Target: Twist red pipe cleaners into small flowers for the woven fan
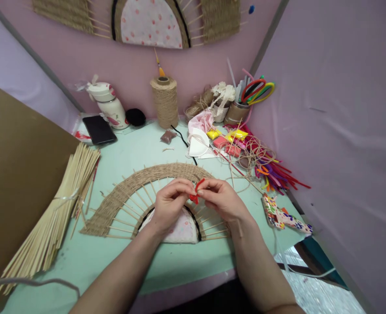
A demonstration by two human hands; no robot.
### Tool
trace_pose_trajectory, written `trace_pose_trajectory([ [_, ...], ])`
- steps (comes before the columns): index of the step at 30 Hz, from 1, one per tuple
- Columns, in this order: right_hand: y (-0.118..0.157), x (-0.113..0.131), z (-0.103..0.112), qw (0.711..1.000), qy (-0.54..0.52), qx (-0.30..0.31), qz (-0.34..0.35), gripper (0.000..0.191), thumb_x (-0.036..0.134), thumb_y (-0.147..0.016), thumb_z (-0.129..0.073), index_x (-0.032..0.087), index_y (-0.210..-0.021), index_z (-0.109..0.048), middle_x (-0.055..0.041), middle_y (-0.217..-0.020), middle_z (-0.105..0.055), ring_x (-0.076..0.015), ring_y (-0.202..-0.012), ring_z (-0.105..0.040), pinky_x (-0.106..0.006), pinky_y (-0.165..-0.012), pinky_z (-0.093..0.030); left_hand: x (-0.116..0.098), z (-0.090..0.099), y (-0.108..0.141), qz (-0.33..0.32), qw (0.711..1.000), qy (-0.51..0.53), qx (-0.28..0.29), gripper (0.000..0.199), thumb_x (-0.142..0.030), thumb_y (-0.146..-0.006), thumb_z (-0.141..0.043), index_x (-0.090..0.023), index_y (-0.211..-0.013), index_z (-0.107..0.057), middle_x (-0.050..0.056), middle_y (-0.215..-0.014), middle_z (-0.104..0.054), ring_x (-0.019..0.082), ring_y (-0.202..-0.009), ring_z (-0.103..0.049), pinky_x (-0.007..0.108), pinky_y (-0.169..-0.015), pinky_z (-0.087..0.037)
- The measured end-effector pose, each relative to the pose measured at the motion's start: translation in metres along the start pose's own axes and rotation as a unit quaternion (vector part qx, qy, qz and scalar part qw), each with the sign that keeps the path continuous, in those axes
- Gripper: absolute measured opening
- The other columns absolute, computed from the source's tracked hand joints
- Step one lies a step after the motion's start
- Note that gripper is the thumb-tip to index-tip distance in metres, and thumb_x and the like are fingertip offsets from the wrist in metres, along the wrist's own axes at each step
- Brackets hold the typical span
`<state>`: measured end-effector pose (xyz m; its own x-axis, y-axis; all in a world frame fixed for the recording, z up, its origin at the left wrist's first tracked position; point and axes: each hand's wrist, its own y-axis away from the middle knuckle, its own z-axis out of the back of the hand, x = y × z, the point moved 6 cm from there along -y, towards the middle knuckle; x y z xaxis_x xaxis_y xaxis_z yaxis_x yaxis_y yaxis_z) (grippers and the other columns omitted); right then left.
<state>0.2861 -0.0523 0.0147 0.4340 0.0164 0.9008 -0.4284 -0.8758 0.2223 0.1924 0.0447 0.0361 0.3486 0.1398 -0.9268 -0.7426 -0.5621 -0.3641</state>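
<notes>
Above the table my left hand [172, 201] and my right hand [222, 198] meet, fingertips pinched on one small piece of red pipe cleaner [196, 192]. It looks bent, with one end sticking up between the fingers. Under my hands lies a woven fan-shaped piece [109, 205], made of twine over thin sticks. At its centre is a half circle of white cloth [180, 231] with pink spots and a black edge. My hands and wrists hide part of the weave on the right.
Bundled wooden sticks [57, 209] lie at left, near a phone [99, 129] and a white bottle [108, 104]. Behind stands a twine spool [164, 102]. Right are pipe cleaners [274, 172], loose twine [256, 150], a cup with scissors [237, 113] and a patterned glue gun [283, 213].
</notes>
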Motion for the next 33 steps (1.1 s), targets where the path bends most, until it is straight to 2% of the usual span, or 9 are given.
trace_pose_trajectory([
  [6,-0.001,-0.006,0.003,0.998,-0.015,-0.033,-0.042,0.028,0.036,-0.062,-0.081,0.017,-0.07,-0.062,0.0044,-0.067,-0.054,-0.0024,-0.045,-0.029,-0.019,-0.039,-0.015,-0.003,0.003,-0.002,-0.013,0.999,-0.037,0.005,0.017,-0.009,-0.079,-0.063,-0.021,-0.072,-0.073,0.003,-0.079,-0.068,0.012,-0.075,-0.062,0.025,-0.071,-0.048],
  [11,-0.001,-0.007,0.001,0.998,-0.03,-0.022,-0.057,0.03,0.034,-0.061,-0.082,0.018,-0.077,-0.062,0.0052,-0.065,-0.054,-0.0032,-0.046,-0.032,-0.018,-0.04,-0.016,0.0,0.002,-0.003,0.019,1.0,-0.006,-0.004,0.016,-0.009,-0.077,-0.065,-0.021,-0.07,-0.073,0.003,-0.078,-0.068,0.013,-0.075,-0.062,0.025,-0.071,-0.048],
  [14,-0.002,-0.003,0.001,0.999,-0.022,-0.04,-0.026,0.026,0.033,-0.062,-0.08,0.017,-0.073,-0.063,0.0055,-0.062,-0.053,-0.0035,-0.046,-0.032,-0.019,-0.041,-0.019,0.005,0.0,-0.003,0.05,0.998,0.022,-0.007,0.015,-0.008,-0.075,-0.066,-0.021,-0.07,-0.072,0.003,-0.079,-0.068,0.013,-0.076,-0.062,0.024,-0.071,-0.048],
  [16,-0.002,0.001,0.001,0.998,0.006,-0.065,0.019,0.021,0.032,-0.065,-0.078,0.018,-0.072,-0.064,0.0042,-0.063,-0.056,-0.0054,-0.048,-0.037,-0.02,-0.044,-0.026,0.009,-0.001,-0.003,0.067,0.997,0.041,-0.016,0.013,-0.009,-0.074,-0.067,-0.021,-0.07,-0.072,0.002,-0.078,-0.067,0.013,-0.076,-0.062,0.024,-0.07,-0.049],
  [19,0.0,0.007,0.001,0.99,0.063,-0.092,0.089,0.013,0.03,-0.07,-0.074,0.019,-0.074,-0.067,0.001,-0.071,-0.061,-0.0101,-0.059,-0.049,-0.023,-0.052,-0.036,0.014,0.001,-0.003,0.086,0.993,0.069,-0.039,0.008,-0.013,-0.074,-0.069,-0.02,-0.07,-0.07,0.002,-0.077,-0.066,0.013,-0.075,-0.061,0.025,-0.07,-0.049],
  [22,0.002,0.011,0.0,0.982,0.097,-0.099,0.131,0.008,0.028,-0.074,-0.07,0.02,-0.077,-0.069,-0.001,-0.08,-0.065,-0.0135,-0.072,-0.056,-0.025,-0.062,-0.043,0.018,0.002,-0.003,0.103,0.989,0.094,-0.057,0.004,-0.016,-0.073,-0.072,-0.02,-0.071,-0.07,0.002,-0.077,-0.064,0.012,-0.074,-0.059,0.024,-0.068,-0.048],
  [26,0.004,0.017,0.0,0.978,0.112,-0.074,0.158,0.006,0.025,-0.075,-0.069,0.021,-0.079,-0.07,-0.0019,-0.085,-0.065,-0.0158,-0.082,-0.059,-0.029,-0.075,-0.047,0.022,0.0,-0.002,0.132,0.981,0.129,-0.061,0.004,-0.019,-0.071,-0.074,-0.019,-0.072,-0.07,0.0,-0.078,-0.063,0.011,-0.07,-0.058,0.022,-0.065,-0.047],
  [30,0.003,0.02,-0.002,0.979,0.11,-0.039,0.167,0.006,0.024,-0.074,-0.071,0.022,-0.08,-0.07,-0.0019,-0.088,-0.064,-0.0163,-0.086,-0.059,-0.029,-0.078,-0.047,0.025,-0.001,-0.001,0.165,0.973,0.145,-0.075,0.009,-0.021,-0.067,-0.078,-0.018,-0.072,-0.07,0.001,-0.078,-0.064,0.011,-0.072,-0.059,0.022,-0.067,-0.048],
  [33,0.002,0.019,0.0,0.977,0.125,-0.059,0.165,0.006,0.026,-0.074,-0.071,0.021,-0.076,-0.068,-0.002,-0.084,-0.063,-0.0167,-0.084,-0.058,-0.03,-0.079,-0.047,0.026,-0.003,0.0,0.196,0.964,0.162,-0.073,0.013,-0.024,-0.065,-0.079,-0.017,-0.071,-0.07,0.001,-0.078,-0.064,0.01,-0.066,-0.058,0.022,-0.065,-0.048],
])
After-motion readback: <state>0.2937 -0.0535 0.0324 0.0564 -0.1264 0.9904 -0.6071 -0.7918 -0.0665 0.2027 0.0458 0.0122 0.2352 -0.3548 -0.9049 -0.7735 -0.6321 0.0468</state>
